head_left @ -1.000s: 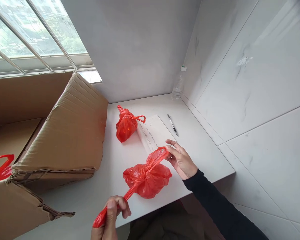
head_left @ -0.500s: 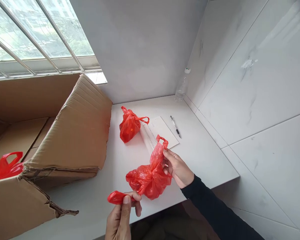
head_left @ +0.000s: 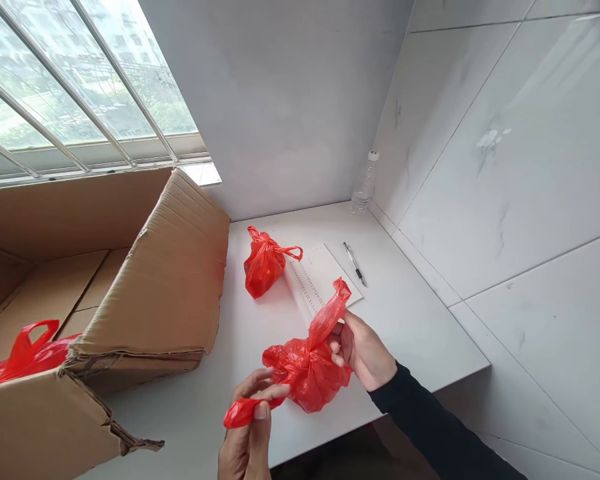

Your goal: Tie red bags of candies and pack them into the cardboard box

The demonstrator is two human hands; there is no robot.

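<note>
A red plastic bag (head_left: 317, 377), knotted in the middle, rests near the front edge of the white table (head_left: 410, 347). My left hand (head_left: 253, 420) pinches one of its handles between thumb and fingers, at the lower left. On the other side, my right hand (head_left: 363, 350) grips the second handle, which stands up past the thumb; some of its fingers are curled behind the plastic. What the bag contains is hidden. Behind it sits a second tied red bag (head_left: 265, 267), touching a sheet of paper (head_left: 313, 273) with printed or written marks.
An open cardboard box (head_left: 165, 287) takes up the left side, with another red bag (head_left: 35, 350) inside it. A black-and-clear pen (head_left: 355, 263) lies right of the paper. A clear plastic bottle (head_left: 364, 183) stands in the back corner, by the tiled wall (head_left: 540, 180).
The view has tilted slightly, so everything sits a little lower. Both hands keep hold of the bag's handles; the right-hand handle now looks narrower and more upright, its loop closed up.
</note>
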